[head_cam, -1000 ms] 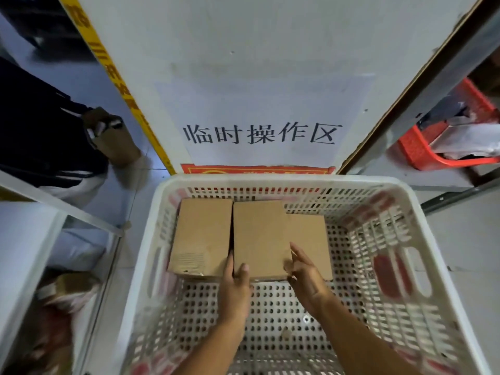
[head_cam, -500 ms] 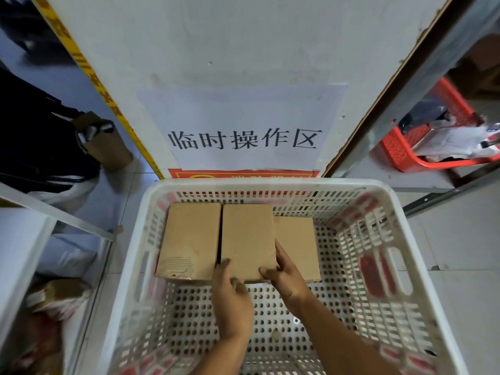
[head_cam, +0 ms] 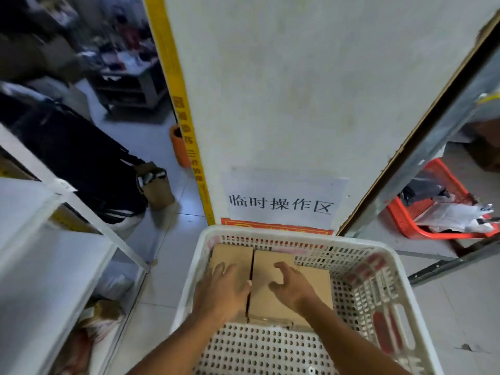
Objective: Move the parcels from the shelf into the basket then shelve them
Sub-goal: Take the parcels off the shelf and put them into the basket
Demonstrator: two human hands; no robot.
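Parcels (head_cam: 273,269) in basket (head_cam: 378,255), under both hands

Your left hand (head_cam: 222,289) covers most of the left parcel (head_cam: 232,255), so its near end stays hidden from you. The third parcel (head_cam: 315,282) lies partly under the middle parcel (head_cam: 270,296) and your right hand (head_cam: 293,286). The basket (head_cam: 387,269) runs off the bottom edge. The upper left of the frame is blurred.
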